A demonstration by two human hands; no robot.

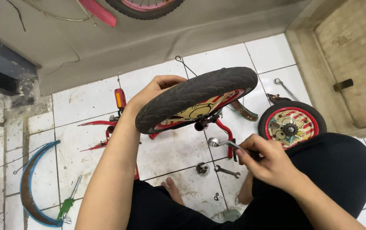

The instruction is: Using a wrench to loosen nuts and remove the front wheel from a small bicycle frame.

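Up off the floor, a small bicycle wheel [195, 99] with a black tyre and a red and yellow printed disc is held tilted near the middle of the view. The left hand [155, 89] grips the tyre at its upper left edge, fingers curled over the tread. Just below the wheel's hub, the right hand [266, 159] is closed around the handle of a silver wrench [223, 143], whose ring end points toward the hub without clearly touching it. Behind the wheel, red frame tubing [225, 130] shows beneath the hub.

On the white tiled floor [89, 102] under the hands lie a smaller open-ended spanner [227, 171], a small round metal part [202, 168] and a few washers [216, 197]. The person's bare foot [173, 190] rests on the tiles beside them. To the right stands a second small wheel [291, 123] with a similar printed disc, and a long spanner [286, 88] lies beyond it. To the left are red frame pieces with an orange reflector [119, 99], a blue mudguard [31, 187] and a green-handled screwdriver [68, 203]. Another wheel [144, 6] with a pink rim sits at the top edge.
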